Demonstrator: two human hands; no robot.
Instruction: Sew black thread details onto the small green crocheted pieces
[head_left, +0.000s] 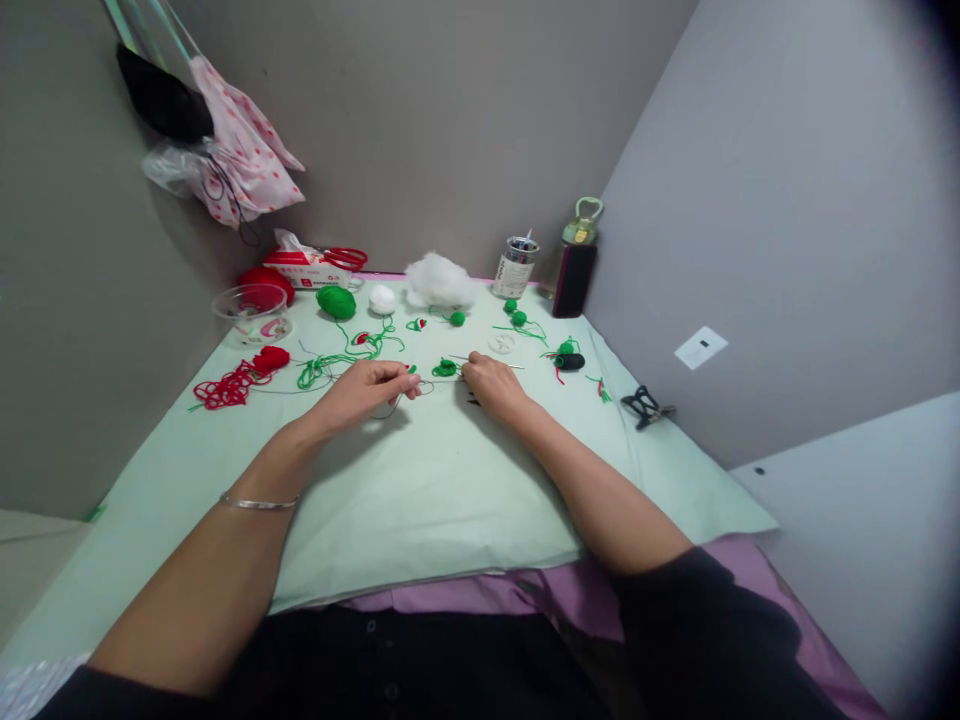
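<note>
My left hand [375, 388] is pinched on a small green and red crochet piece [411, 369], with thin dark thread looping beside the fingertips. My right hand [491, 385] is closed, its fingertips down at the cloth; a thin metal needle or hook [511, 366] sticks out beside it. Between the hands lies a small green yarn coil [444, 368], touching or nearly touching the right fingertips. Green yarn strands [322, 370] are tangled left of my left hand, and a small red and green piece [417, 324] lies behind.
Red yarn [232, 385], a plastic bowl [251, 318], a green yarn ball [336, 302] and white stuffing [439, 282] stand at the left and back. A pen can [515, 268], a phone [575, 280] and a black clip [645, 408] are on the right.
</note>
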